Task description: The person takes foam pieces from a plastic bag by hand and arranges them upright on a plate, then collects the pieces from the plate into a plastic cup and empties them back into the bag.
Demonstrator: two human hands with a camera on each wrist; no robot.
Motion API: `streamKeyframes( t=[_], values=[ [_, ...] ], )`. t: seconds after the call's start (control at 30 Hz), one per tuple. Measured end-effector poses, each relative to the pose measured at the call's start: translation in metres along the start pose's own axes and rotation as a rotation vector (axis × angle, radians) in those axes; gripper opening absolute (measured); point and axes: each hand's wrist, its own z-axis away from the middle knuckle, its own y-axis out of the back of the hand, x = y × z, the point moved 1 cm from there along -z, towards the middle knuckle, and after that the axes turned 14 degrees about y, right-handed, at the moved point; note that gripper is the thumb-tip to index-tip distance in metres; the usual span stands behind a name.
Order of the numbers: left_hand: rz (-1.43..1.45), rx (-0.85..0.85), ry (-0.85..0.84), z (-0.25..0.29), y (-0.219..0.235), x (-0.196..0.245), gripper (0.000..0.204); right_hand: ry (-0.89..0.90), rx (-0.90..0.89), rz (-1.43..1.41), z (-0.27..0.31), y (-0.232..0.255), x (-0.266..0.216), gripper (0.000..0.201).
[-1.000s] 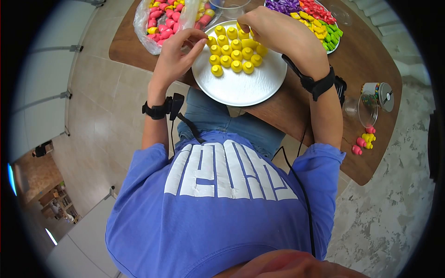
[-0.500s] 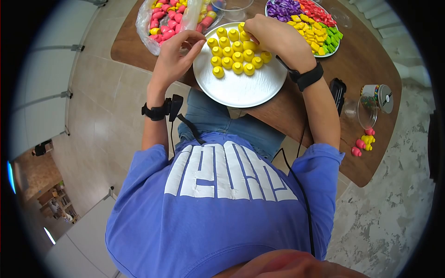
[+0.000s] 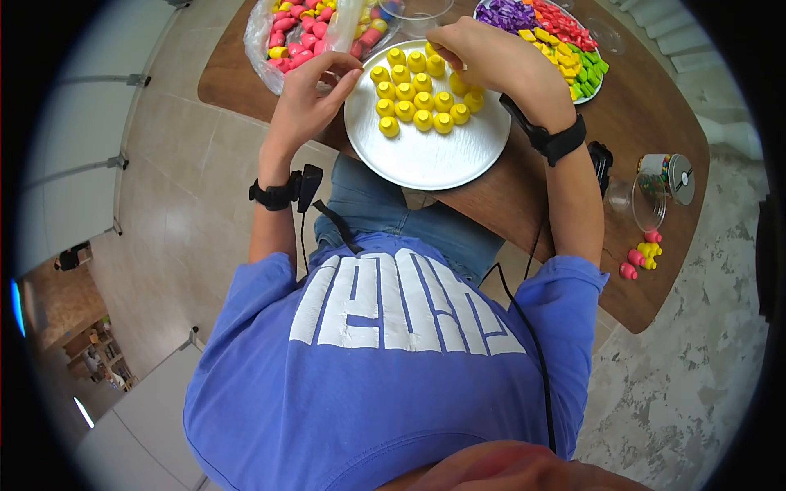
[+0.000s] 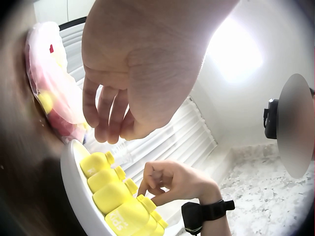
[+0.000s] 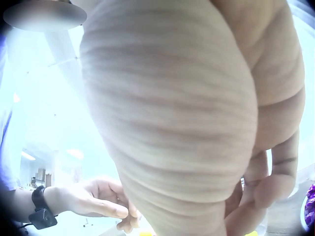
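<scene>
Several small yellow bottles (image 3: 422,120), with narrow caps, stand in rough rows on a round white plate (image 3: 426,164). My right hand (image 3: 491,61) reaches over the plate's back right part. In the left wrist view its thumb and index finger pinch a yellow bottle (image 4: 129,216) near its cap. One bottle (image 3: 458,84) shows just below that hand in the head view, partly covered by it. My left hand (image 3: 315,90) hovers at the plate's left rim, fingers loosely bent, with nothing in them. In the left wrist view its fingers hang above the nearest bottles.
A clear plastic bag (image 3: 255,51) of pink and yellow pieces lies back left, beside a clear bowl (image 3: 422,18). Purple, red, yellow and green pieces (image 3: 565,61) fill a plate back right. A lidded jar (image 3: 679,180), clear cup (image 3: 648,209) and loose bottles (image 3: 637,258) sit right.
My right hand moves right and then back left toward the rear bottles. A bottle near its fingers has shifted right. The left hand stays at the rim.
</scene>
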Motion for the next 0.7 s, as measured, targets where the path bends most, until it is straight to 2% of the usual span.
streamKeyframes(
  t=[0.07, 0.2, 0.37, 0.43, 0.47, 0.53, 0.6, 0.63, 0.7],
  values=[
    [0.000, 0.001, 0.013, 0.000, 0.000, 0.000, 0.017, 0.027, 0.026, 0.006, -0.001, 0.001, -0.004, 0.020],
    [-0.009, 0.012, -0.006, -0.004, 0.002, -0.001, 0.017, -0.048, -0.039, -0.025, -0.004, 0.000, -0.008, 0.022],
    [-0.114, 0.125, -0.021, -0.023, 0.020, -0.007, 0.017, -0.037, 0.000, -0.069, 0.005, -0.005, -0.007, 0.025],
    [-0.126, 0.178, -0.032, -0.041, 0.028, -0.020, 0.017, 0.185, 0.286, 0.027, 0.013, -0.014, -0.001, 0.029],
    [-0.135, 0.227, -0.038, -0.051, 0.032, -0.026, 0.017, 0.187, 0.290, 0.030, 0.014, -0.013, 0.000, 0.029],
    [-0.201, 0.253, 0.015, -0.071, 0.039, -0.031, 0.020, 0.081, 0.124, 0.083, 0.015, -0.005, -0.008, 0.030],
    [-0.299, 0.323, 0.065, -0.097, 0.043, -0.045, 0.023, 0.111, 0.175, 0.063, 0.014, -0.006, -0.007, 0.030],
    [-0.295, 0.325, 0.002, -0.112, 0.045, -0.054, 0.027, 0.141, 0.223, 0.038, 0.014, -0.006, -0.006, 0.031],
    [-0.323, 0.297, 0.023, -0.131, 0.041, -0.063, 0.029, 0.111, 0.222, 0.034, 0.014, -0.005, -0.009, 0.031]
  ],
)
